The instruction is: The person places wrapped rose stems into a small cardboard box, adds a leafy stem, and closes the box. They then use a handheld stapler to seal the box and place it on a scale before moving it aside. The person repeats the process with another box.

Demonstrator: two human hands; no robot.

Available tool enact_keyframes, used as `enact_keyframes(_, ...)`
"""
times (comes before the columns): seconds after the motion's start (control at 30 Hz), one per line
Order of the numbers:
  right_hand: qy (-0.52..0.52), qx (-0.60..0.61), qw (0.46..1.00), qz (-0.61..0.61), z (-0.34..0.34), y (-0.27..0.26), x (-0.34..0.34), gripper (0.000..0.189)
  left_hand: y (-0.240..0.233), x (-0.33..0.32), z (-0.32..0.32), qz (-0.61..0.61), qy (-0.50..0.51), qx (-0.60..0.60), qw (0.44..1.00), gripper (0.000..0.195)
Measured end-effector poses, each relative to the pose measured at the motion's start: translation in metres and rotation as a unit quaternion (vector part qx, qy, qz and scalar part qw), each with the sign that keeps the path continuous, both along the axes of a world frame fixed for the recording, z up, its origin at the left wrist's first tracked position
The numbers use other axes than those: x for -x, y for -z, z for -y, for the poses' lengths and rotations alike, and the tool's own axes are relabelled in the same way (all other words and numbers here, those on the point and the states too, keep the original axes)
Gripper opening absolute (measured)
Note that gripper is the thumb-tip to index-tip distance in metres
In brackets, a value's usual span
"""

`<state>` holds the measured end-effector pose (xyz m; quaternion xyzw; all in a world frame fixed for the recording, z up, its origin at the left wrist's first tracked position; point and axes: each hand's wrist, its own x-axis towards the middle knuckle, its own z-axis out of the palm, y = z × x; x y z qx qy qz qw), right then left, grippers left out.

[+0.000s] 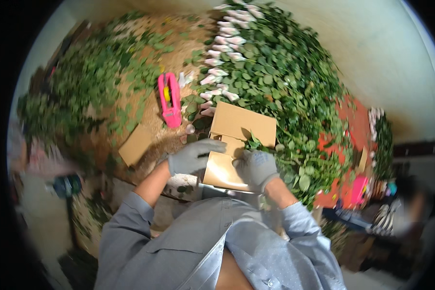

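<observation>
My left hand (193, 156), in a grey glove, lies with extended fingers across folded cardboard (233, 145). Whether it grips the cardboard I cannot tell. Curled over the right edge of the near cardboard flap (223, 172) is my gloved right hand (259, 168), its thumb side against the flap. A green leaf (253, 140) sticks up just beyond my right fingers. Farther off stands a larger cardboard panel (243, 121), its far left corner close to pale flower heads in sleeves (210, 110). What lies inside the folded cardboard is mostly hidden.
A pink tape dispenser (171, 103) stands on the brown table (186, 40). Leafy stems with sleeved heads (223, 47) are heaped to the right. Loose foliage (94, 72) and a cardboard piece (136, 145) lie left. A blurred person (407, 210) is at far right, beside a red surface (353, 119).
</observation>
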<state>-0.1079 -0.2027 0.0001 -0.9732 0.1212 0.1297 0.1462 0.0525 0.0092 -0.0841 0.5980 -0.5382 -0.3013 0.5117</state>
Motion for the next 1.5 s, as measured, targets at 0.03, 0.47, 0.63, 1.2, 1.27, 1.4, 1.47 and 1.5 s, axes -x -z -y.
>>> enact_keyframes(0.03, -0.001, -0.028, 1.000, 0.007, 0.004, 0.002, 0.001, 0.033, -0.011, 0.002, -0.008, -0.099, -0.059, -0.026, 0.993, 0.046)
enact_keyframes(0.47, -0.128, 0.015, 0.991, -0.034, 0.022, -0.001, -0.020, 0.033, -0.023, 0.142, -0.006, 0.505, -0.130, -0.142, 0.841, 0.041)
enact_keyframes(0.63, -0.003, -0.130, 0.970, 0.205, 0.096, -0.002, -0.124, 0.029, -0.022, 0.139, -0.008, 0.510, -0.142, -0.142, 0.836, 0.040)
enact_keyframes(1.2, -0.376, 0.091, 0.915, 0.116, 0.024, -0.036, -0.017, 0.012, -0.023, 0.137, 0.002, 0.447, -0.214, -0.117, 0.861, 0.023)
enact_keyframes(1.27, -0.383, 0.094, 0.911, 0.125, 0.010, -0.021, 0.001, 0.012, -0.025, 0.137, 0.000, 0.450, -0.197, -0.138, 0.860, 0.017)
enact_keyframes(1.4, -0.373, 0.105, 0.906, 0.169, -0.001, 0.003, 0.019, 0.015, -0.028, 0.139, -0.002, 0.438, -0.195, -0.155, 0.864, 0.009)
enact_keyframes(1.47, -0.373, 0.094, 0.913, 0.138, -0.001, 0.005, 0.022, 0.019, -0.031, 0.138, -0.003, 0.433, -0.196, -0.157, 0.866, 0.007)
enact_keyframes(1.5, -0.375, 0.090, 0.914, 0.123, 0.000, 0.006, 0.022, 0.022, -0.032, 0.138, -0.003, 0.430, -0.196, -0.159, 0.867, 0.007)
